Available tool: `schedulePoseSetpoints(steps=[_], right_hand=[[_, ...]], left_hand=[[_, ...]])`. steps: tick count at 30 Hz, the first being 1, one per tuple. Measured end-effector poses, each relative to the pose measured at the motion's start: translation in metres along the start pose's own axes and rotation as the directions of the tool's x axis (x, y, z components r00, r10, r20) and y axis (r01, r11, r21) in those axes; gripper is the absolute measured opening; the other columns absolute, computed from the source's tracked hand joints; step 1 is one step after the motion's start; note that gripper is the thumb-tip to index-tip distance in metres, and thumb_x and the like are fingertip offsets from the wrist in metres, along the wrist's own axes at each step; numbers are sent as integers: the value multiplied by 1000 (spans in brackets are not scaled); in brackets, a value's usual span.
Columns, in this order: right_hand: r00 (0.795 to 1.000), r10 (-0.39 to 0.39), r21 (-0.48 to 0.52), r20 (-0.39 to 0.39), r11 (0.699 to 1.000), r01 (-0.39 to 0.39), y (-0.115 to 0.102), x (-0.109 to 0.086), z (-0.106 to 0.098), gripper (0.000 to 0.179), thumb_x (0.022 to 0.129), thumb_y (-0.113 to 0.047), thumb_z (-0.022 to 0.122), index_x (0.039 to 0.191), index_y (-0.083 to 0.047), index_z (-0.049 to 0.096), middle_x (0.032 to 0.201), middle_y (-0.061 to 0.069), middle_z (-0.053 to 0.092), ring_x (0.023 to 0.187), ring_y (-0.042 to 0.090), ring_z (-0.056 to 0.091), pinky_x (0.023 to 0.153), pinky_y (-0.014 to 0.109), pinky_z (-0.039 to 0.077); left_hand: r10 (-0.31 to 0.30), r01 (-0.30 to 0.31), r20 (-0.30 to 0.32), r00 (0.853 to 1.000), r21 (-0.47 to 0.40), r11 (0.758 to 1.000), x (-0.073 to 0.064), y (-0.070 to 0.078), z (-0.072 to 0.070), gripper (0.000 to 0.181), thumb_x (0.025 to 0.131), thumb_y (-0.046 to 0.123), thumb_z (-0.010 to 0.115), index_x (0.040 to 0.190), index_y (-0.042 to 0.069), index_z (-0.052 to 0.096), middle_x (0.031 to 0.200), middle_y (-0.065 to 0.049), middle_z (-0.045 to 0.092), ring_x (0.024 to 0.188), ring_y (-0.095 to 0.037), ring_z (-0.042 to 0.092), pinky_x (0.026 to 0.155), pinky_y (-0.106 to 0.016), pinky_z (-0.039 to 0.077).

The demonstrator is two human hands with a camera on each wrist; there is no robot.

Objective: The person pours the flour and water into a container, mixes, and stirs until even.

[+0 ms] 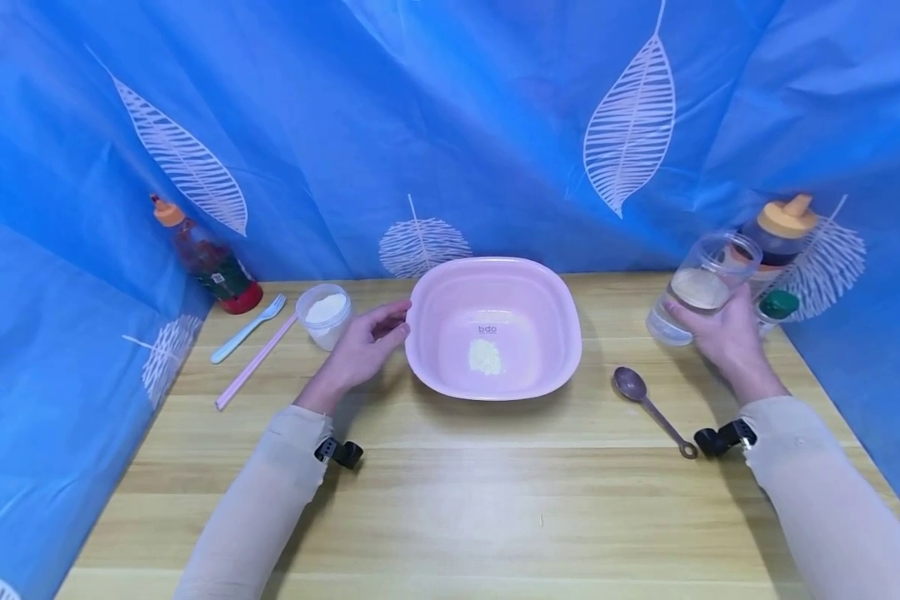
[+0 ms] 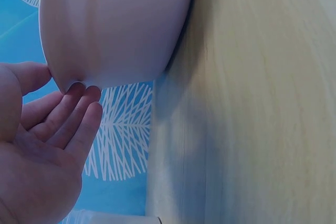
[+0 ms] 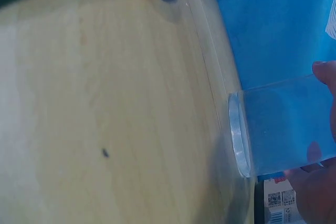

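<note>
In the head view, the left hand (image 1: 360,346) pinches the left rim of a pink, rounded-square plastic basin (image 1: 528,350), which sits between both hands with pale powder (image 1: 485,357) inside. The right hand (image 1: 731,337) grips a clear cylindrical container of liquid (image 1: 701,283), well apart from the basin.

In the left wrist view, thumb and fingers meet the basin's edge.

In the right wrist view, the hand wraps the container above its base; I cannot tell whether that base touches the wood-grain table (image 3: 115,103).

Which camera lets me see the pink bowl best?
The head view: it looks down into the pink bowl, showing its full shape and pale powder inside. The left wrist view shows only part of its outside, with the left hand touching its edge. I can't spot it in the right wrist view.
</note>
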State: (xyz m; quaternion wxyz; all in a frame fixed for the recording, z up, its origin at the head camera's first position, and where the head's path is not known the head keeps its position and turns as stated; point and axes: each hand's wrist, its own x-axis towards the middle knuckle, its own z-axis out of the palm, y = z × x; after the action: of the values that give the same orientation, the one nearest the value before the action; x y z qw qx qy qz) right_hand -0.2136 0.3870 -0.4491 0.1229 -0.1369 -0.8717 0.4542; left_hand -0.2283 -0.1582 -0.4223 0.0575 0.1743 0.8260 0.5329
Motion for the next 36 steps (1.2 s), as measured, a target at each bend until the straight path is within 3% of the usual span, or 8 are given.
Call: schedulePoseSetpoints(steps=[10,17,22,25,27,32,36], right_hand=[[995,-98,14,12,995,98,-9,-11,1,106,89,-30,91,169,-10,24,162,27,46,150,47,42,135,59,23],[991,-123,-21,42,992,124,-23,-21,1,96,89,-31,91,164,-8,35,151,25,55,143,44,49,129,64,31],[974,-216,2,65,976,216,-33,-27,1,83,86,-23,94,155,-13,49,135,3,63,129,15,56,127,49,36],[967,-235,-14,94,971,237,-41,-31,0,74,85,-24,95,147,-13,55,127,-1,65,118,4,55,123,50,39],[965,-233,-21,123,971,237,-45,-34,0,73,85,-25,95,144,-9,56,128,6,67,120,12,57,121,59,38],[961,-214,-51,174,973,226,-54,-40,0,92,85,-31,95,157,-7,42,145,27,60,139,49,50,119,77,30],[956,-236,-71,176,965,251,-57,-43,2,97,85,-31,95,161,-10,38,149,27,56,138,51,50,115,77,35]], left_hand=[[-6,6,5,1000,-4,1000,-1,0,1,49,109,14,62,156,0,54,146,-25,66,135,-41,64,117,-53,52],[-2,2,10,1000,-8,1000,-1,1,0,49,109,13,61,156,-1,53,147,-25,65,136,-42,64,117,-54,53],[-4,4,7,1000,-5,1000,-1,0,0,49,109,12,61,155,-1,54,148,-25,64,135,-42,64,116,-53,54],[-8,8,9,1000,-4,1000,-1,-2,0,49,109,13,61,155,-1,54,148,-25,64,135,-42,65,116,-53,54],[-14,14,8,1000,-6,1000,0,-3,0,49,109,14,61,155,0,54,148,-24,64,136,-41,65,116,-53,54],[-14,14,7,1000,-7,1000,-1,-2,0,49,109,14,61,156,0,54,149,-24,64,136,-41,64,116,-53,54],[-10,10,7,1000,-4,1000,-1,-1,0,49,110,13,61,156,0,53,149,-25,63,136,-41,64,116,-53,54]])
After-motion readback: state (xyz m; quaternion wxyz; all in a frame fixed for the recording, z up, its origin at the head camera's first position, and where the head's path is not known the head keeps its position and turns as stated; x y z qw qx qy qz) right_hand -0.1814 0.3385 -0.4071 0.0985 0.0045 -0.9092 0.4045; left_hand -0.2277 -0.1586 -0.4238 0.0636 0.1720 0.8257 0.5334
